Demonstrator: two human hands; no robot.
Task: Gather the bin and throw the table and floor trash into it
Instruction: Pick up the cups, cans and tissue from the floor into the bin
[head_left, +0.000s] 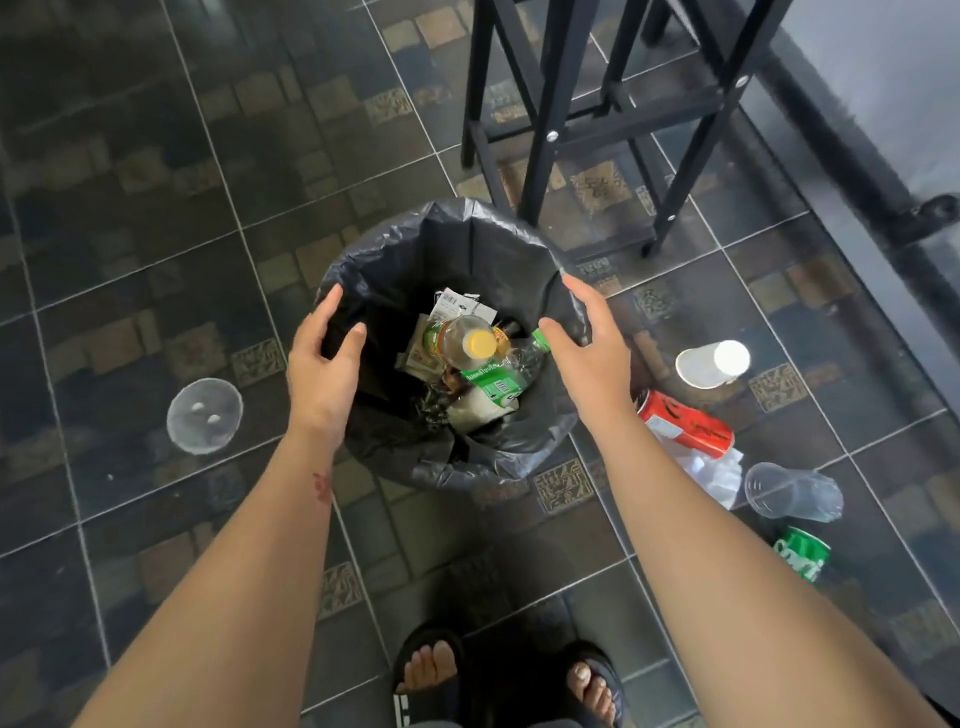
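A round bin (519, 457) lined with a black bag stands on the tiled floor in front of my feet. Inside lie a yellow-capped bottle (467, 340), a green-labelled bottle (493, 382) and paper scraps. My left hand (322, 374) grips the bin's left rim, thumb inside and fingers outside. My right hand (587, 353) hovers over the right rim with fingers apart, holding nothing. To the right, on the floor, lie a white cup (711, 364), a red can (685, 423), crumpled plastic (719, 470), a clear cup (792, 491) and a green can (802, 553). A clear lid (204, 415) lies left.
Black metal stool legs (545, 119) stand just behind the bin. A dark rail base (852, 171) runs along the right side by a pale wall. My sandalled feet (431, 670) are at the bottom edge.
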